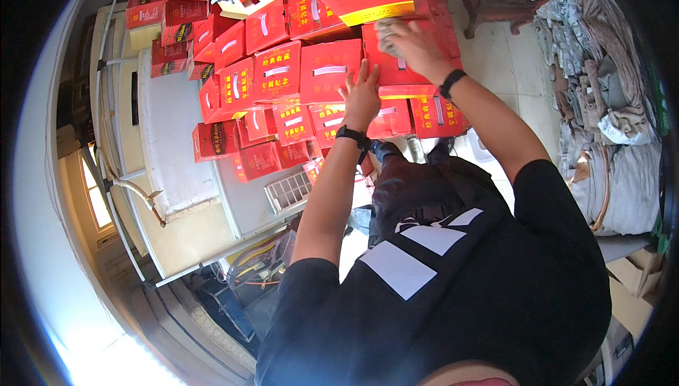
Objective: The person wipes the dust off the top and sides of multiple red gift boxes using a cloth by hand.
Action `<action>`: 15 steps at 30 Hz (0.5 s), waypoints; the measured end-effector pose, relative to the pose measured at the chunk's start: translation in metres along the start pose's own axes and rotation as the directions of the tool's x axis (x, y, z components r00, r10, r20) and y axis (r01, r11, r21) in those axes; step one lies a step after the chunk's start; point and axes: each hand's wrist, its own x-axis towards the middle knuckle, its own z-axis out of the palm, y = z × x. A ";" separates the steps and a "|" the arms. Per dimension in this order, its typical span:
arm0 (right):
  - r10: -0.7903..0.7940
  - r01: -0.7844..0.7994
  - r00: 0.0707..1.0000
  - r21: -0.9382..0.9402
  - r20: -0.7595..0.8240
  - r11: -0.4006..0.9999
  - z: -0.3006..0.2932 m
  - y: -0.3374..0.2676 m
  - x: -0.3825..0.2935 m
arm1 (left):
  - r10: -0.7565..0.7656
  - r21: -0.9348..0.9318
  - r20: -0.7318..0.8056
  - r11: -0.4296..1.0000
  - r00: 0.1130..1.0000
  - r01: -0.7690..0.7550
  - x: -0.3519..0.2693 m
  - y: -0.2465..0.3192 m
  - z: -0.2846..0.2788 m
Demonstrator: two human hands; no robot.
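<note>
Stacked red cardboard boxes with pale carry handles stand before me. My right hand (411, 46), slightly blurred, holds a crumpled greyish cloth (389, 37) against the top of a red box (419, 70). My left hand (362, 95) has its fingers spread and rests at the edge between that box and the neighbouring red box (330, 86); nothing shows in its grasp. Above my right hand sits a larger red box with a yellow lower band (377, 15). An opened carton with cream-coloured flaps (268, 1) lies among the boxes at the upper left.
A carved dark wooden piece of furniture (490, 9) stands at the upper right, near piled grey fabric (623, 176). On the left are large pale panels (180, 147) in a metal frame and a branch-like stick (132, 187). A white grille (289, 192) lies below the boxes.
</note>
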 end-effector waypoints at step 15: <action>0.846 -0.392 0.531 0.897 0.039 0.205 -0.061 0.087 -0.137 | 0.019 0.060 0.018 0.998 1.000 -0.020 0.000 0.000 0.006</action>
